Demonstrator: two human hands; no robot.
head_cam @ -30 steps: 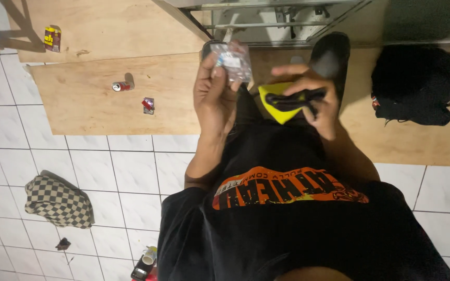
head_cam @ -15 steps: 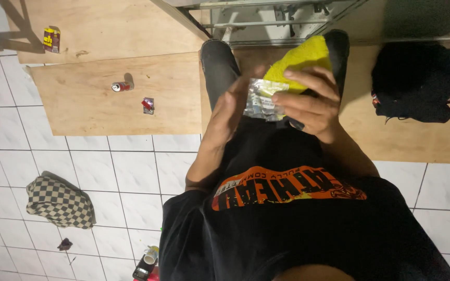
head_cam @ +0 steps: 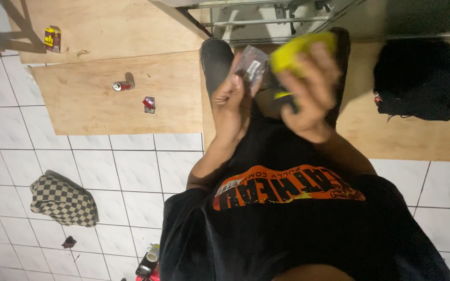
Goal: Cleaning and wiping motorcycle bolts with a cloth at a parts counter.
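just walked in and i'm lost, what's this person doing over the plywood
A person in a black shirt stands over plywood sheets on a white tiled floor. The left hand holds up a small clear plastic packet, pinched in its fingers. The right hand grips a yellow tool, blurred. A small can lies on the plywood, a black bag to one side, and a checkered cloth on the tiles.

Your left hand [head_cam: 231, 106] pinches a small clear packet [head_cam: 252, 66] at its fingertips. Your right hand [head_cam: 308, 91] grips a yellow tool [head_cam: 292, 52], blurred, touching the packet's right edge. Left of the grip: a can [head_cam: 121, 86] on plywood [head_cam: 95, 112]. Right: a black bag [head_cam: 417, 78].
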